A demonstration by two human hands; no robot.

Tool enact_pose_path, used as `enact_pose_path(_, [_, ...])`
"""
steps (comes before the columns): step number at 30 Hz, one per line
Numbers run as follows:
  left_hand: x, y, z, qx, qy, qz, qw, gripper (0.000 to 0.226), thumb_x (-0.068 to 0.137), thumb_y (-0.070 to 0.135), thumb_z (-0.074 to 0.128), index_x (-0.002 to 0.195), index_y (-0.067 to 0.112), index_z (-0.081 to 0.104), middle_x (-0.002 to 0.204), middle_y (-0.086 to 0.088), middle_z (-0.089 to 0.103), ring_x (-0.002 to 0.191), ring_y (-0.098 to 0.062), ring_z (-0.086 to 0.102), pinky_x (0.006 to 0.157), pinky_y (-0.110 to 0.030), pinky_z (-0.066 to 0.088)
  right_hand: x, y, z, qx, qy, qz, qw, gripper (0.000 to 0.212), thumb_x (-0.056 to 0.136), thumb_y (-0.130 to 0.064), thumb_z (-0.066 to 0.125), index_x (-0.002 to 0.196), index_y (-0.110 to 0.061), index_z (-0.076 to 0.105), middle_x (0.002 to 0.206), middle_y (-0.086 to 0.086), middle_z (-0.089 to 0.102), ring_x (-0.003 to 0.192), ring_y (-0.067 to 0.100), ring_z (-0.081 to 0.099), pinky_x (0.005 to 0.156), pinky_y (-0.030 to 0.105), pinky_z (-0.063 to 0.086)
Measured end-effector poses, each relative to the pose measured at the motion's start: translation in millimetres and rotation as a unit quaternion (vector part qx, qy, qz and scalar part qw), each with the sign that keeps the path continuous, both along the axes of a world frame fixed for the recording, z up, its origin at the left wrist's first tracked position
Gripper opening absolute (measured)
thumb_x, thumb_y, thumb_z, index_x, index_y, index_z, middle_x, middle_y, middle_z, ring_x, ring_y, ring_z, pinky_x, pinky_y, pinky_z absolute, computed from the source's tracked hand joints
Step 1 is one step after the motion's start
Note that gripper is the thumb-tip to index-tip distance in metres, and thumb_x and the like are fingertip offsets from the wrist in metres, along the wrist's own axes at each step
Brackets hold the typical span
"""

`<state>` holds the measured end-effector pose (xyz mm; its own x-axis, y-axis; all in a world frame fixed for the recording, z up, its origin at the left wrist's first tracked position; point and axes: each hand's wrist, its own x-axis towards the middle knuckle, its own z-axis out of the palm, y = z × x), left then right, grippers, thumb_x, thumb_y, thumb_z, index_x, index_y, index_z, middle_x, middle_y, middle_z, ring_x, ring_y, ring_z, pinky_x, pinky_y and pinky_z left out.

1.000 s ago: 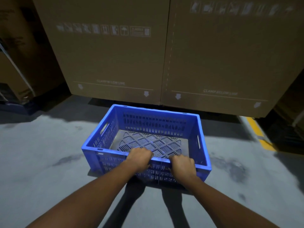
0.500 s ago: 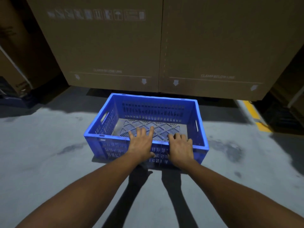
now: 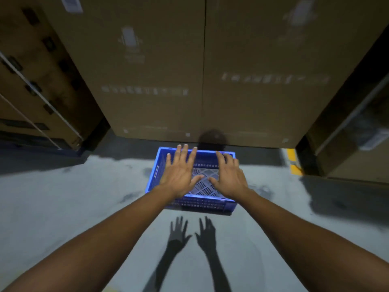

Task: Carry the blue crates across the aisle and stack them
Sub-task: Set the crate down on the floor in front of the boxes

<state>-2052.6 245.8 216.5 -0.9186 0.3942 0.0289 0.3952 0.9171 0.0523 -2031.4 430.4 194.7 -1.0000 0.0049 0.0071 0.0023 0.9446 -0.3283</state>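
The left hand is spread flat, palm down, fingers splayed wide, and it holds nothing. It hangs above the blue crate, over the crate's left half, with its fingertips reaching past the crate's far rim in the view. The right hand is just as open, palm down and empty, over the crate's right half; the two thumbs point toward each other and stand a little apart above the crate's middle. Neither hand touches the crate: both cast separate shadows with spread fingers on the floor on the near side of the crate.

Bare forearms run back from the hands toward the lower corners of the view.

The blue crate sits on the grey concrete floor, upright and open-topped, with slotted walls and a pale lattice bottom showing between the hands. Nothing lies in the part of it that is visible. Just beyond the crate's far wall rise two tall cardboard cartons side by side, their printed markings blurred. A round shadow falls on the cartons' lower edge just behind the crate. To the left of the crate, further cartons stand, crossed by pale straps. To the right of the crate, a yellow floor marking shows at the foot of more cartons.
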Motion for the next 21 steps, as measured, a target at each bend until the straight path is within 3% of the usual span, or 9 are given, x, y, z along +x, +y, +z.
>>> enact_pose_path(7, [59.6, -27.1, 289.3, 0.187, 0.028, 0.003, 0.982, 0.080, 0.095, 0.060, 0.042, 0.157, 0.019, 0.013, 0.165, -0.010, 0.007, 0.152, -0.025, -0.001, 0.121, -0.050, 0.014, 67.4, -9.6, 296.4, -0.084, 0.086, -0.034, 0.992, 0.081, 0.087, -0.038, 0.068, 0.152, -0.014, 0.026, 0.144, 0.012, 0.039, 0.128, 0.033, 0.040, 0.099, 0.042, 0.041])
enact_pose_path(11, [94.9, -43.6, 406.6, 0.285, 0.052, 0.004, 0.957, 0.075, 0.095, 0.057, 0.047, 0.155, 0.019, 0.023, 0.164, -0.008, 0.011, 0.151, -0.023, 0.004, 0.118, -0.046, 0.018, 106.7, -28.3, 423.5, -0.160, 0.177, -0.057, 0.969, 0.070, 0.087, -0.029, 0.070, 0.146, -0.012, 0.038, 0.136, 0.013, 0.048, 0.121, 0.031, 0.048, 0.102, 0.043, 0.042])
enact_pose_path(15, [129.5, -52.5, 469.3, 0.372, 0.093, -0.025, 0.923, 0.074, 0.091, 0.059, 0.044, 0.151, 0.019, 0.030, 0.162, -0.006, 0.020, 0.150, -0.021, 0.013, 0.117, -0.039, 0.018, 148.8, -48.5, 495.9, -0.260, 0.244, -0.062, 0.932, 0.060, 0.086, -0.026, 0.071, 0.140, -0.017, 0.046, 0.132, 0.005, 0.053, 0.118, 0.020, 0.052, 0.097, 0.044, 0.048])
enact_pose_path(18, [153.7, -49.7, 491.1, 0.404, 0.109, -0.038, 0.908, 0.069, 0.093, 0.056, 0.048, 0.150, 0.021, 0.031, 0.161, -0.005, 0.022, 0.149, -0.020, 0.016, 0.117, -0.039, 0.021, 183.2, -60.2, 519.3, -0.296, 0.271, -0.053, 0.914, 0.055, 0.086, -0.025, 0.072, 0.136, -0.020, 0.050, 0.127, -0.002, 0.056, 0.112, 0.007, 0.051, 0.092, 0.036, 0.051])
enact_pose_path(21, [178.0, -44.0, 502.9, 0.416, 0.127, -0.039, 0.900, 0.066, 0.094, 0.052, 0.050, 0.148, 0.019, 0.034, 0.158, -0.006, 0.028, 0.147, -0.021, 0.022, 0.118, -0.043, 0.026, 212.4, -64.9, 532.2, -0.312, 0.281, -0.044, 0.907, 0.054, 0.087, -0.024, 0.073, 0.136, -0.020, 0.051, 0.125, -0.002, 0.058, 0.109, 0.001, 0.049, 0.092, 0.025, 0.045])
